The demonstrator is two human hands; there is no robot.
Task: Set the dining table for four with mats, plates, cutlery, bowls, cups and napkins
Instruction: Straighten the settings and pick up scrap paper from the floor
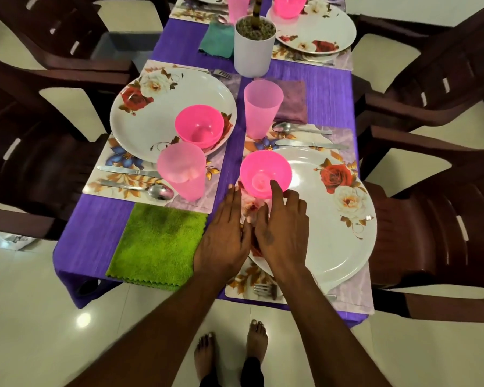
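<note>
On the near right mat (355, 297) lies a floral plate (327, 227) with a pink bowl (264, 170) on its left edge. My right hand (281, 227) reaches over the plate, its index finger touching the bowl's near side. My left hand (225, 238) lies flat beside it, fingers straight, at the plate's left rim. A pink cup (261, 107) and a purple napkin (292, 100) sit beyond this setting. The near left mat holds a plate (151, 113), a pink bowl (199, 127), a pink cup (182, 169), a knife and a spoon. A green napkin (154, 244) lies at the table's near edge.
A white plant pot (253, 46) stands mid-table on the purple cloth (327, 90). Two more settings lie at the far end, with a teal napkin (217, 39). Dark brown chairs (436, 247) line both sides. A fork (266, 289) sits under my right forearm.
</note>
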